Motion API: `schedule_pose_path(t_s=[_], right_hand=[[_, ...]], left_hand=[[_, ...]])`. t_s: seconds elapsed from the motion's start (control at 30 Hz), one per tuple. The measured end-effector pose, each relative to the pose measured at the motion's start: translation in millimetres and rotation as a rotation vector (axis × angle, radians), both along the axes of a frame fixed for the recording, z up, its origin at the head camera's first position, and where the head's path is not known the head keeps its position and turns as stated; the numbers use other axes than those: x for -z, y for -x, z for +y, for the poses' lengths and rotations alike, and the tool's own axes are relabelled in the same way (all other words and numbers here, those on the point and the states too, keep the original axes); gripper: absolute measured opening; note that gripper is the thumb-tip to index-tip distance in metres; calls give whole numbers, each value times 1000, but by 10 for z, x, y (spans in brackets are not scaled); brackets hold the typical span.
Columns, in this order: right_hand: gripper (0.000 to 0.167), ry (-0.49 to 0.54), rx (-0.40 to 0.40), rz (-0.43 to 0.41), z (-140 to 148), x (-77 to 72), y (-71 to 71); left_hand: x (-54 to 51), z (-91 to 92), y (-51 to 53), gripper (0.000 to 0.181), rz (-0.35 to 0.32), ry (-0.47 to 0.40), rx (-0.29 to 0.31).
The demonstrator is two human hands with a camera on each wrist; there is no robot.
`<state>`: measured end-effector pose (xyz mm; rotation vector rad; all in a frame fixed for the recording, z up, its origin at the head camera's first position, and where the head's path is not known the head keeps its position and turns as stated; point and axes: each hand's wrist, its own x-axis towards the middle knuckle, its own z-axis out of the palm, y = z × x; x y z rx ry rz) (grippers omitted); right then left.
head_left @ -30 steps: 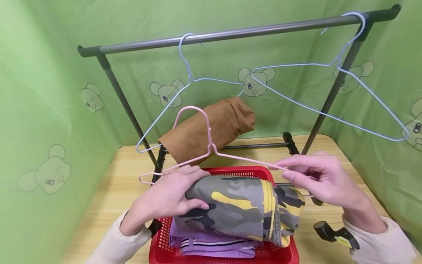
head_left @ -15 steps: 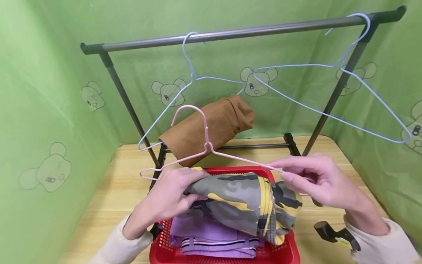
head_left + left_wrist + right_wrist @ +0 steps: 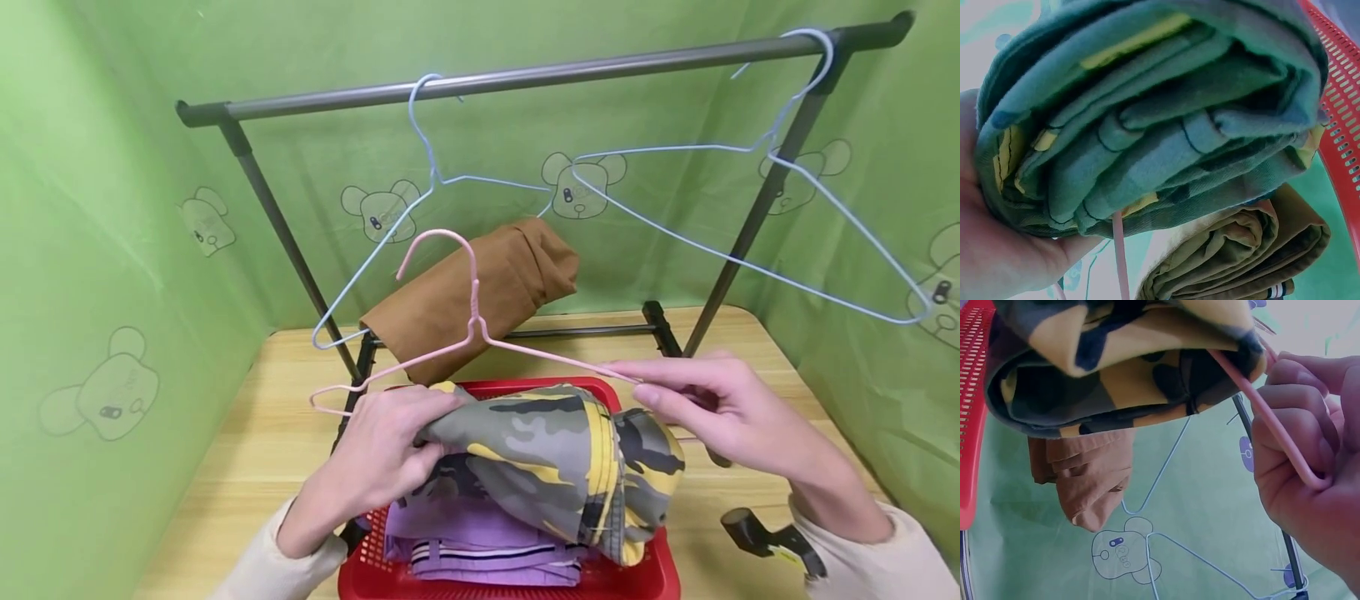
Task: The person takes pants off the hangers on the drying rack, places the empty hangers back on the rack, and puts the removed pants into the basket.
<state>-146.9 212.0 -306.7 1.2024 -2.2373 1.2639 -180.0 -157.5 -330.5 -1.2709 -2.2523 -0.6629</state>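
Note:
Folded camouflage trousers (image 3: pixel 525 442) in grey, black and yellow hang over the lower bar of a pink wire hanger (image 3: pixel 475 304), above a red basket. My left hand (image 3: pixel 390 446) grips their left end; in the left wrist view, the layered folds of the trousers (image 3: pixel 1166 131) show beside the left hand (image 3: pixel 1004 256). With thumb and fingers, my right hand (image 3: pixel 723 408) pinches the hanger's right arm near its end. The right wrist view shows the hanger's bent corner (image 3: pixel 1291 456) inside the curled right hand (image 3: pixel 1310 419). The trousers cover most of the lower bar.
Below is the red basket (image 3: pixel 667 575) with folded purple trousers (image 3: pixel 495 558). Behind, a dark metal rack (image 3: pixel 540 77) bears a blue hanger (image 3: pixel 431 158) with a brown folded garment (image 3: pixel 442 308) and a bare blue hanger (image 3: pixel 675 233) on the right. Green cloth surrounds the wooden table (image 3: pixel 240 450).
The pink hanger has risen slightly. My left hand has worked its thumb in under the trousers, whose lower edge now slopes down to the right. My right hand keeps its pinch.

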Motion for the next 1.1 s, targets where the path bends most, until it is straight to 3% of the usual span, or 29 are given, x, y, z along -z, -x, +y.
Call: schedule_pose_path(t_s=[0.1, 0.3, 0.5, 0.67, 0.83, 1.1], right_hand=[[53, -22, 29, 1, 8, 13, -18], [50, 21, -92, 66, -32, 114, 33], [54, 2, 8, 56, -80, 153, 55], [50, -14, 6, -10, -92, 181, 70], [46, -32, 70, -61, -49, 213, 60], [42, -66, 121, -132, 33, 331, 97]], left_hand=[[0, 13, -2, 45, 6, -8, 21], [7, 20, -3, 46, 10, -14, 19], [23, 25, -30, 48, 16, -32, 13], [17, 24, -56, 47, -3, -41, 0], [-15, 10, -93, 47, -20, -52, 32], [-58, -35, -150, 44, 9, -81, 47]])
